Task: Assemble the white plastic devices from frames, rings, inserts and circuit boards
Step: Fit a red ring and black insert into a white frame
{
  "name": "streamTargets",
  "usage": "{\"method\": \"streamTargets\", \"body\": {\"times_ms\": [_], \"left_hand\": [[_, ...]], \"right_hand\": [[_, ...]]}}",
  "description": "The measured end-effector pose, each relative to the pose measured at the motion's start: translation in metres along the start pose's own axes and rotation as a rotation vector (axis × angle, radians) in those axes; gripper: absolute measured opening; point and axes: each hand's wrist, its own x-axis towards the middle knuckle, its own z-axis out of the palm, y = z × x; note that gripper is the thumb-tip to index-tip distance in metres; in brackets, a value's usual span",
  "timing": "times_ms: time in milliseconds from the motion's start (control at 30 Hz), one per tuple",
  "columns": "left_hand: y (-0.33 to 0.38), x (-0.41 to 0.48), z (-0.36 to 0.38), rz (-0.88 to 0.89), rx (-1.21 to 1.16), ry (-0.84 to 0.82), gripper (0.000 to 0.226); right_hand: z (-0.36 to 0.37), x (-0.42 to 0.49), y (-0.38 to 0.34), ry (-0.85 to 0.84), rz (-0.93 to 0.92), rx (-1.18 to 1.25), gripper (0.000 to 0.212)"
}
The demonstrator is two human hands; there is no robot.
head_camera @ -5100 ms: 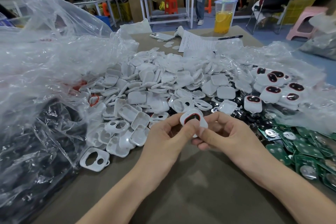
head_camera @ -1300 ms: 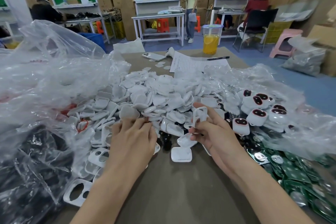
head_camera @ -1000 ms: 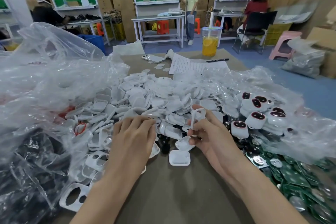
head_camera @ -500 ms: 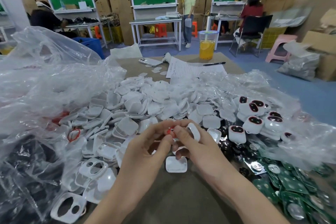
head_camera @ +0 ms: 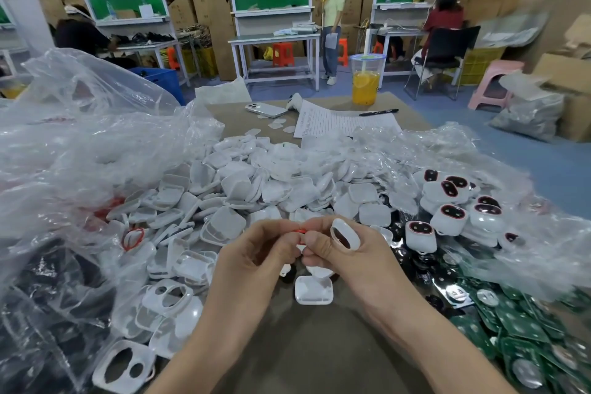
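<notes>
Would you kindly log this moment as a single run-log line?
left hand: pinches red ring | right hand: pinches ring, holds white frame

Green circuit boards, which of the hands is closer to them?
Right. The right hand is up and left of the green circuit boards; the left hand is beyond it, farther left.

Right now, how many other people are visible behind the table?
3: a person in dark clothes far left, a person in a yellow top standing at centre, a person in a red top seated at right. More may be hidden.
</notes>
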Motion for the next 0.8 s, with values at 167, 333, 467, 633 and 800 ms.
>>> {"method": "streamTargets", "body": {"times_ms": [167, 333, 467, 633, 800], "left_hand": [[-0.004, 0.002, -0.004, -0.074, -0.129, -0.014, 0.015], [-0.006, 0.005, -0.006, -0.189, -0.239, -0.041, 0.019], [-0.003, 0.001, -0.008, -0.173, -0.168, -0.071, 0.012], [0.003, -0.007, -0.006, 0.13, 0.341, -0.025, 0.032], [0.003, -0.005, -0.006, 0.116, 0.21, -0.031, 0.013]], "right_hand": [[0.001, 0.0, -0.002, 0.004, 0.026, 0.005, 0.02], [-0.001, 0.002, -0.001, -0.003, 0.035, -0.002, 0.021], [0.0, 0.003, 0.001, -0.017, 0.045, 0.046, 0.026], [0.0, 0.002, -0.002, -0.019, 0.091, 0.179, 0.019], [0.0, 0.002, -0.003, -0.03, 0.09, 0.184, 0.018]]}}
